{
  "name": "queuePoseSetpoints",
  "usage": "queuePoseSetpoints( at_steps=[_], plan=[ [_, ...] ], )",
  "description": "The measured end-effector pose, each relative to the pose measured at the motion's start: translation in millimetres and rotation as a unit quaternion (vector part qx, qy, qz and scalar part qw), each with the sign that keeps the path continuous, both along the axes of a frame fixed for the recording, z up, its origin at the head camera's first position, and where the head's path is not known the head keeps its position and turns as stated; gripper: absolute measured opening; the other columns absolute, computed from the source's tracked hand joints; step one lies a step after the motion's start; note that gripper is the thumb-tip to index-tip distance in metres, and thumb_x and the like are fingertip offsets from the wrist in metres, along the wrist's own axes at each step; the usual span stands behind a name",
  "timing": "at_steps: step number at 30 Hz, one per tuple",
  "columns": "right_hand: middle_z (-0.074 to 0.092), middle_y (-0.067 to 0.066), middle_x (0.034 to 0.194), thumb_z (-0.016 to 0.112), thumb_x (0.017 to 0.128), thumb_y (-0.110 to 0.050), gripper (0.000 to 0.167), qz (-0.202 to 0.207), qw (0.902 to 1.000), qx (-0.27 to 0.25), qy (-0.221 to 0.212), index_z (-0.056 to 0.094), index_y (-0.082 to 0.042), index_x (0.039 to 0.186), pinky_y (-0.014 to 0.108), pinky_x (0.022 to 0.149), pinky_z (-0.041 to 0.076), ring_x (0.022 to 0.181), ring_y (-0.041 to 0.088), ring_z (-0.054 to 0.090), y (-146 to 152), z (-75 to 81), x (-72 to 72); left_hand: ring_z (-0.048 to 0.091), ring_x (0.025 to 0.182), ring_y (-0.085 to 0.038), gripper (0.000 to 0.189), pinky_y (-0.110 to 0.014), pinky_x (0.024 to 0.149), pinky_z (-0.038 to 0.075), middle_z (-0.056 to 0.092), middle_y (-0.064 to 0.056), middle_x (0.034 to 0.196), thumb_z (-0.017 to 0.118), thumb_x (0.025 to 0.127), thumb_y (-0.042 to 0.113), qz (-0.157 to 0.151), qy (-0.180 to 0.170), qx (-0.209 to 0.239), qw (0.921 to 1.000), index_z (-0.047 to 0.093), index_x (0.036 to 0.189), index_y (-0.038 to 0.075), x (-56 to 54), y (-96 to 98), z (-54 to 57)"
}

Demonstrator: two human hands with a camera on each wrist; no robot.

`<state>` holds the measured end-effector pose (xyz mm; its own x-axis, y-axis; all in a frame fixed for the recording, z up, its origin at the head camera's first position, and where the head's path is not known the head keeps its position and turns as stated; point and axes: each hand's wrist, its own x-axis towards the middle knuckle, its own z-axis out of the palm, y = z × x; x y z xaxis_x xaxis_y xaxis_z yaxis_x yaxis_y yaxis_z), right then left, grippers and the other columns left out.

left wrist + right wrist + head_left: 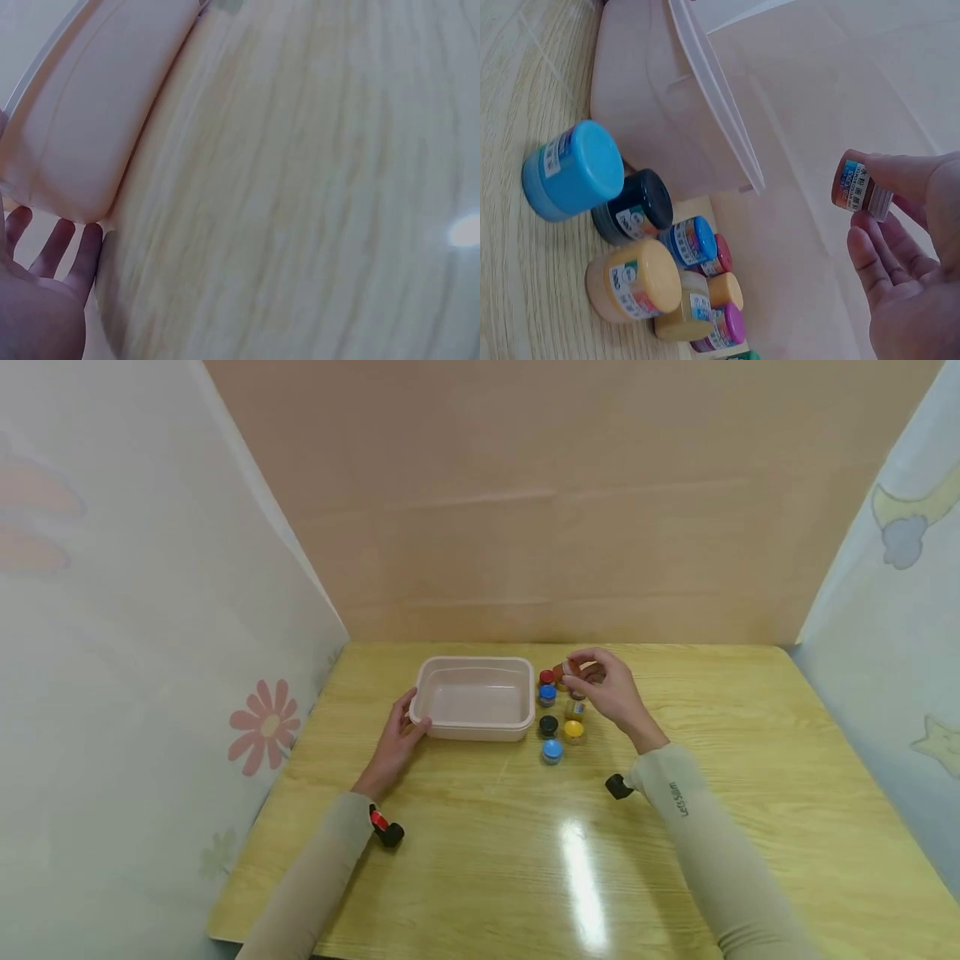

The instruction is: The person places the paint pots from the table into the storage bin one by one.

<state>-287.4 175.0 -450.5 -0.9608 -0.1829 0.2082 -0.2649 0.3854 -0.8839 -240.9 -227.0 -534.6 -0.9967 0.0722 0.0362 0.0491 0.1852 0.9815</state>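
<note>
A pale pink plastic basin (472,734) stands on the table. My left hand (396,742) holds its near left corner, thumb at the rim and fingers against the side, as the left wrist view also shows. My right hand (613,692) pinches a small orange-brown paint jar (849,182) between thumb and fingers, raised over the other jars beside the basin. Below it stand a red-lidded jar (547,677), a blue jar (547,696), a black jar (548,727), an ochre jar (574,710), a yellow jar (573,732) and a light blue jar (552,752).
In the right wrist view a purple-lidded jar (733,324) and a green lid (746,355) show behind the nearer jars. The wooden table (465,860) meets a brown backdrop (525,568) at the rear. Patterned light sheets (172,652) hang at both sides.
</note>
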Motion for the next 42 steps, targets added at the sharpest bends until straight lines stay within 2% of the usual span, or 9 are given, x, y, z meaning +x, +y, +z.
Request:
queuePoseSetpoints(
  at_steps=[4,10,17,25,35,42],
  plan=[
    [0.060,0.012,0.131,0.075,0.097,-0.028,0.044,0.009,0.9998,-0.015,-0.013,0.061,-0.008,0.133,0.016,0.081,0.054,0.101,0.019,0.063,-5.3,0.2,-0.4,0.038,0.149,-0.030,0.068,-0.051,0.117,0.040,0.028,0.000,0.168,0.063,0.104,0.035,-0.005,0.010,0.012,0.9999,0.027,0.162,0.036,-1.9,3.7,-4.0],
    [0.060,0.016,0.133,0.075,0.096,-0.024,0.045,0.026,0.9985,-0.043,-0.021,0.060,-0.006,0.135,0.016,0.083,0.055,0.105,0.026,0.066,-16.3,3.4,-2.7,0.038,0.149,-0.030,0.069,-0.043,0.113,0.044,0.026,0.000,0.169,0.061,0.105,0.035,-0.010,0.012,0.017,0.9997,0.024,0.163,0.035,-0.2,7.3,-7.2],
    [0.059,0.016,0.132,0.075,0.097,-0.022,0.042,0.026,0.9977,-0.057,-0.025,0.060,-0.006,0.132,0.019,0.088,0.056,0.111,0.033,0.066,-31.6,10.2,-10.3,0.037,0.150,-0.031,0.068,-0.055,0.117,0.039,0.027,0.001,0.169,0.062,0.105,0.036,-0.012,0.015,0.021,0.9996,0.025,0.163,0.038,-0.9,11.8,-3.9],
    [0.058,0.017,0.131,0.076,0.096,-0.016,0.039,0.030,0.9971,-0.065,-0.026,0.060,-0.005,0.130,0.032,0.091,0.058,0.110,0.036,0.066,-50.1,10.4,-17.4,0.038,0.149,-0.031,0.071,-0.048,0.114,0.044,0.027,0.000,0.169,0.063,0.104,0.039,-0.020,0.002,0.022,0.9996,0.024,0.163,0.039,-2.4,18.2,-6.3],
    [0.059,0.018,0.131,0.075,0.096,-0.013,0.039,0.030,0.9962,-0.070,-0.041,0.060,-0.005,0.131,0.040,0.095,0.058,0.110,0.036,0.066,-77.6,11.7,-26.7,0.043,0.145,-0.031,0.069,-0.047,0.113,0.046,0.028,0.000,0.168,0.063,0.104,0.036,-0.015,0.020,0.029,0.9993,0.026,0.162,0.039,-3.2,24.1,-10.2],
    [0.060,0.017,0.129,0.075,0.096,-0.012,0.037,0.030,0.9953,-0.075,-0.052,0.061,-0.007,0.129,0.042,0.094,0.059,0.109,0.036,0.067,-93.5,11.1,-29.9,0.037,0.150,-0.033,0.069,-0.056,0.118,0.038,0.022,-0.001,0.172,0.057,0.108,0.028,-0.019,0.022,0.027,0.9992,0.020,0.165,0.037,-3.4,26.2,-15.2]
  ],
)
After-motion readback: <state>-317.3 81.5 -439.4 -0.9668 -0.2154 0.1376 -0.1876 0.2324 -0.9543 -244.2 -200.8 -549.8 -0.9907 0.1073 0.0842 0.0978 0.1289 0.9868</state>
